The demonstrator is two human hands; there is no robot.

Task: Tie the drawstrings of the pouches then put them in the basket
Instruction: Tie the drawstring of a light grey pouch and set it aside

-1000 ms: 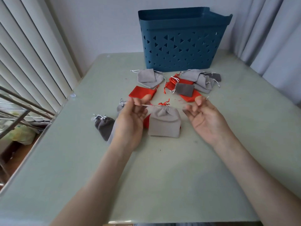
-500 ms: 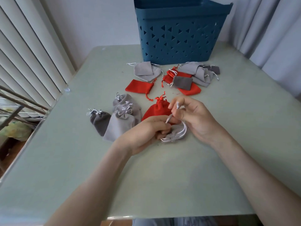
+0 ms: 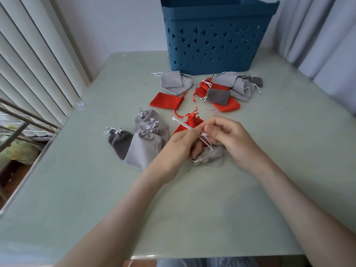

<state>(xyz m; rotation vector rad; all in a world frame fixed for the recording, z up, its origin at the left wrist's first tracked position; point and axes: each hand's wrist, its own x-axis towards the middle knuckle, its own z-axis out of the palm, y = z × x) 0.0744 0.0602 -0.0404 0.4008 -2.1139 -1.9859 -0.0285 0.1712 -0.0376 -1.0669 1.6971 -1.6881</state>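
Note:
A light grey pouch lies on the table under my two hands. My left hand pinches one end of its white drawstring, which sticks out up and to the left. My right hand pinches the other strand close to the left hand's fingers, and loops of the string hang between them over the pouch. A tied red pouch sits just behind my hands. The blue basket with triangular holes stands at the far edge of the table.
Tied grey pouches lie in a cluster left of my hands. Flat grey and red pouches lie in a pile in front of the basket. The pale green table has window blinds on its left and curtains on its right.
One second ago my hands held the drawstring stretched wide apart above the pouch. They have come together over the pouch mouth, and the string is now looped between the fingers.

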